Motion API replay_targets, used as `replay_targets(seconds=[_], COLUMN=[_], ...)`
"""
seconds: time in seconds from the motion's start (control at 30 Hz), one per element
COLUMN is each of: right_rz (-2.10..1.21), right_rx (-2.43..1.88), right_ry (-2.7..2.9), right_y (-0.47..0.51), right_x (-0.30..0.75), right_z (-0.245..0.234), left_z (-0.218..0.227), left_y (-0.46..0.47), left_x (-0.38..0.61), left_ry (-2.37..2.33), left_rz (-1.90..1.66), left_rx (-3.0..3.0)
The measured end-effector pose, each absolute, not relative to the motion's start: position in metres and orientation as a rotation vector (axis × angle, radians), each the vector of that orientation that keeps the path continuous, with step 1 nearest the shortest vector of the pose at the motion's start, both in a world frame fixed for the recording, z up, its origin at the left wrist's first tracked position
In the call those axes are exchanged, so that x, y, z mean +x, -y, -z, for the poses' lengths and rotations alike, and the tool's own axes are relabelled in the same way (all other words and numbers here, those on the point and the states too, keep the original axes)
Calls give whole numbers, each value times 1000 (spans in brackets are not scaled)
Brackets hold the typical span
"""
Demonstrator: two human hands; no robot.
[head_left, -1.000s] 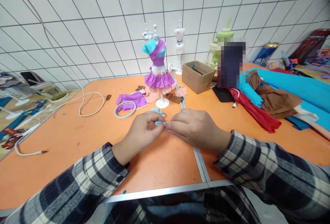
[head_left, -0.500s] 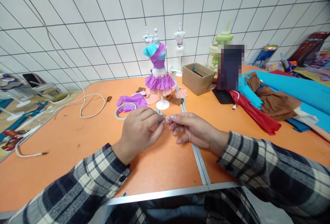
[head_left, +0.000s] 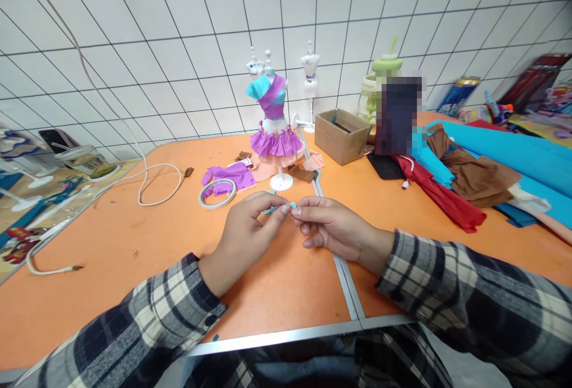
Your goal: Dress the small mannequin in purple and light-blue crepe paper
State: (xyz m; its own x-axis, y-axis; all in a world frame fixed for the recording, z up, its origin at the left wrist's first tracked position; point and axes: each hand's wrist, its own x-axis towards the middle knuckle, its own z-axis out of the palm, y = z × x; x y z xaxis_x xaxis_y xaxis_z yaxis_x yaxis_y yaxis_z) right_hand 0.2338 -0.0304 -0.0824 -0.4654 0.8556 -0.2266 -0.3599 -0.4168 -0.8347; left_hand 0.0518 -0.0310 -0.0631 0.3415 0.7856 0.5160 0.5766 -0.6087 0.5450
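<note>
One blue piece (head_left: 292, 205) lies between left hand (head_left: 249, 221) and right hand (head_left: 337, 225), both pinching it.

Left hand (head_left: 250, 221) and right hand (head_left: 337, 227) pinch a small blue piece (head_left: 293, 205) above the worktop (head_left: 290, 292); a dressed mannequin (head_left: 273, 102) stands toward its back edge.

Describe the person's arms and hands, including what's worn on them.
The left hand and right hand are bare, without gloves. Long plaid sleeves in black, grey and cream, left and right, reach the wrists. A dark round button shows at the left cuff.
</note>
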Motion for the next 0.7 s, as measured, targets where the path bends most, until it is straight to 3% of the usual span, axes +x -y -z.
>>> replay_targets(seconds=[0.2, 0.43, 0.7], right_rz=[-1589, -1431, -1030], right_rx=[-948, -990, -961], right_ry=[1263, 1448, 1710], right_y=[30, 31, 26], right_x=[233, 237, 241], right_z=[79, 74, 77], left_z=[63, 64, 64], left_y=[32, 26, 23], left_x=[52, 45, 43], left_ry=[-1190, -1033, -973], left_rz=[-1123, -1110, -981], left_rx=[2245, 2343, 2195])
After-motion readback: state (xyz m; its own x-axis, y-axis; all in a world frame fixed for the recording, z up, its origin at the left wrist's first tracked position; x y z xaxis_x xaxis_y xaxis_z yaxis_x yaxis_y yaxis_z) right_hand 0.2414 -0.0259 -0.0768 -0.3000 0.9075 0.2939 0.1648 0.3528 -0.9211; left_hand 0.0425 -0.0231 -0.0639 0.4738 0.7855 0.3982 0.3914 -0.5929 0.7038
